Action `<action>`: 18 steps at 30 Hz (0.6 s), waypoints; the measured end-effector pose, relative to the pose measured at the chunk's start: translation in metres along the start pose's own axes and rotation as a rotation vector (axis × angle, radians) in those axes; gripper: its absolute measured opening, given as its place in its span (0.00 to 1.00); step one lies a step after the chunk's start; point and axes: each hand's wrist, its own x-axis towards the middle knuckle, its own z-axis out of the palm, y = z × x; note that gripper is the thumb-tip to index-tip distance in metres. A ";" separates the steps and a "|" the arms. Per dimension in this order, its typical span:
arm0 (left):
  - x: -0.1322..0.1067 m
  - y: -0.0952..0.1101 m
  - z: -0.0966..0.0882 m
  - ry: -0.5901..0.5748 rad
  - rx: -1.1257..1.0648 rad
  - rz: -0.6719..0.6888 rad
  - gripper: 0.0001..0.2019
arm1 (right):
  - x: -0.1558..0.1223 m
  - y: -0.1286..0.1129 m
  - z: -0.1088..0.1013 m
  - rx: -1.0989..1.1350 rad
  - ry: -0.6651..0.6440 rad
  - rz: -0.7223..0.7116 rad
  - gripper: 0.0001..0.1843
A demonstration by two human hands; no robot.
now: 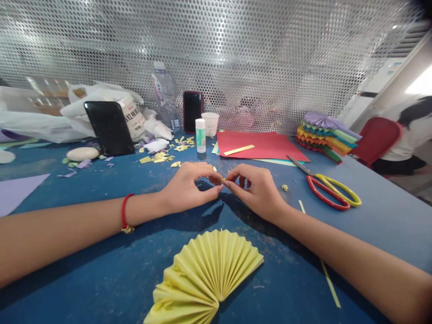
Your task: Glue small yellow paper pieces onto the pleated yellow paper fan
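Note:
My left hand (189, 186) and my right hand (254, 191) meet above the blue table (141, 234), their fingertips pinching a tiny strip of yellow paper (223, 179) between them. Most of the strip is hidden by my fingers. Close to my wrists, a pleated yellow paper fan (205, 270) lies toward me. To the right of my right hand rest red-and-yellow-handled scissors (329, 191), with a small crumpled yellow paper bit (285, 187) nearby.
A red paper sheet (259, 146), glue stick (200, 136), paper cup (209, 123), several paper scraps, two upright phones, and stacked rainbow paper fans (326, 137) stand ahead. A perforated metal screen (216, 54) rises behind them. A person (401, 139) sits on a red chair at right.

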 end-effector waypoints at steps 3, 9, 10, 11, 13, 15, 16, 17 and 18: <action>0.000 0.000 0.000 0.011 -0.014 -0.022 0.09 | 0.000 0.001 0.001 -0.006 -0.022 -0.007 0.06; 0.001 -0.003 0.000 0.008 -0.040 -0.075 0.10 | -0.001 0.002 0.002 -0.037 -0.012 -0.040 0.04; 0.001 -0.003 0.000 0.008 -0.048 -0.077 0.11 | -0.001 0.002 0.002 -0.042 -0.011 -0.040 0.04; 0.002 -0.003 0.000 0.008 -0.056 -0.077 0.11 | -0.001 0.002 0.002 -0.050 -0.008 -0.042 0.04; 0.002 -0.002 0.000 0.012 -0.063 -0.079 0.10 | -0.002 0.001 0.003 -0.075 0.008 -0.056 0.04; 0.002 -0.001 0.001 0.021 -0.070 -0.088 0.09 | -0.002 0.001 0.003 -0.098 0.018 -0.067 0.03; 0.002 -0.002 0.001 0.025 -0.074 -0.094 0.09 | -0.002 0.001 0.003 -0.101 0.019 -0.072 0.03; 0.002 -0.002 0.001 0.027 -0.076 -0.101 0.09 | -0.002 0.001 0.003 -0.101 0.017 -0.077 0.03; 0.002 -0.002 0.001 0.027 -0.078 -0.107 0.09 | -0.001 0.000 0.003 -0.096 0.016 -0.082 0.03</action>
